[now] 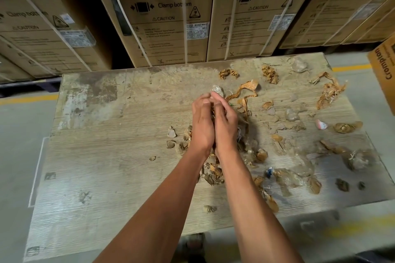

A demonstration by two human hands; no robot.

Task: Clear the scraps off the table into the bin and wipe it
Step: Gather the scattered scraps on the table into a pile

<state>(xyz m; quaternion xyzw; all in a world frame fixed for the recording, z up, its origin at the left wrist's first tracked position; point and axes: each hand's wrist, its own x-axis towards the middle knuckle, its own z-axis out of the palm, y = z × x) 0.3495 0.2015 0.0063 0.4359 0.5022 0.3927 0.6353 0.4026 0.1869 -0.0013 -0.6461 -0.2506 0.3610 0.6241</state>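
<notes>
Four strapped cardboard boxes [164,17], two of them printed "WASHING MACHINE", stand in a row behind a worn, scratched wood-grain table [96,156]. A fifth box [383,74] juts in at the right edge. Crumpled brown paper and clear plastic scraps [329,92] litter the table's right half, too many to count. Left hand [202,126] and right hand [225,128] press together above the table, fingers curled round a wad [217,90] of scraps that sticks out past the fingertips. More scraps lie beneath the wrists.
</notes>
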